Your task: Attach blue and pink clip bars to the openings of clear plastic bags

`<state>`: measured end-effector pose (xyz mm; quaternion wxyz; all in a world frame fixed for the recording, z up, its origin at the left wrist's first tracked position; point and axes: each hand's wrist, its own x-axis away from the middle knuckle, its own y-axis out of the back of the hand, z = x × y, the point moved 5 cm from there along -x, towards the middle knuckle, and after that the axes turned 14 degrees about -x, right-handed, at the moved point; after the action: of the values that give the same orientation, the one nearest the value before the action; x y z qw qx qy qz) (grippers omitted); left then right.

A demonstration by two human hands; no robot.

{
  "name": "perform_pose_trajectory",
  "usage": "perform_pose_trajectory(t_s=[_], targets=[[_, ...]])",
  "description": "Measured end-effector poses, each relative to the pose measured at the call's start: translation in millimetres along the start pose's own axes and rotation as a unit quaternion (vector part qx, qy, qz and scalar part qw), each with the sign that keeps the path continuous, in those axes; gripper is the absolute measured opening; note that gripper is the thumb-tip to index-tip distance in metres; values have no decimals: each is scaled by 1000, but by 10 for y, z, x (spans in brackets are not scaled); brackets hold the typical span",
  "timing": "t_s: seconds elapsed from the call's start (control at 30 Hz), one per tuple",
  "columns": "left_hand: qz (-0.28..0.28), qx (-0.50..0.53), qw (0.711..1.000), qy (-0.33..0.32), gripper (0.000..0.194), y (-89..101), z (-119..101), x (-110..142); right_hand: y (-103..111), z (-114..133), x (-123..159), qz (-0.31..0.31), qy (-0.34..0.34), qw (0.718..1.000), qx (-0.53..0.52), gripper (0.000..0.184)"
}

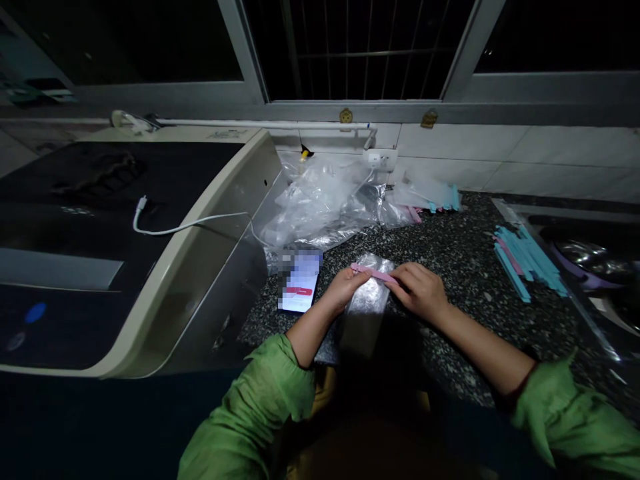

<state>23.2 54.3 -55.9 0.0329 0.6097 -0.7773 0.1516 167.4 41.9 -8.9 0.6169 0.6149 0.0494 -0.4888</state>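
A slim pink bag clip (376,273), a long plastic strip with a small rounded end at the left, spans my two hands just above the counter. My left hand (342,288) pinches it near the rounded end, thumb on top. The other end is between the thumb and fingers of my right hand (421,291). Beneath the clip lies a clear plastic bag (367,307), shiny at its far part and shadowed near me. Whether the clip grips the bag's film, I cannot make out. A lit phone (301,280) rests left of my left hand.
Several blue and pink strips (533,261) lie on the speckled counter (460,247) at right, beside a stove (605,260). Crumpled clear bags (320,200) and more strips (453,199) sit along the wall. A large appliance (215,267) stands left, a white cable (200,220) across it.
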Motion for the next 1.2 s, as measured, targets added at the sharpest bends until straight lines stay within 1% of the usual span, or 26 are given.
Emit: perform_pose_trajectory(t_s=[0.17, 0.3, 0.4, 0.53, 0.63, 0.7, 0.83, 0.9, 1.0, 1.07, 1.13, 1.2], targets=[[5, -10, 1000, -16, 33, 2, -16, -4, -38, 69, -109, -6, -12, 1000, 15, 18], [9, -7, 1000, -23, 33, 1, -18, -6, -88, 93, -145, -3, -7, 1000, 17, 14], [13, -14, 999, -26, 32, -2, -17, -10, -90, 78, -135, -10, -11, 1000, -3, 13], [-11, -20, 999, -30, 29, 30, -26, -24, -41, 49, -98, -31, -18, 999, -36, 11], [-34, -19, 999, -30, 24, 65, -48, -21, -21, 38, -65, -37, -15, 999, -36, 11], [-37, -21, 999, -30, 21, 78, -67, -10, -29, 32, -48, -33, -12, 999, -35, 11], [-22, -14, 1000, -17, 20, 83, -68, -2, -54, 15, -29, -22, -11, 999, -35, 13], [-37, 16, 999, -14, 19, 98, -51, -16, -56, 7, -23, -22, -10, 999, -37, 14], [-63, 81, 995, 7, 27, 109, 15, -51, -52, 1, -15, -22, -9, 999, -42, 13], [-59, 100, 993, 27, 34, 94, 64, -74, -49, 4, -11, -19, -8, 999, -42, 13], [-59, 90, 994, 26, 39, 93, 84, -83, -44, 16, -10, -18, -2, 999, -41, 12], [-60, 61, 996, 7, 42, 101, 73, -79, -42, 32, -13, -17, 6, 999, -40, 12]])
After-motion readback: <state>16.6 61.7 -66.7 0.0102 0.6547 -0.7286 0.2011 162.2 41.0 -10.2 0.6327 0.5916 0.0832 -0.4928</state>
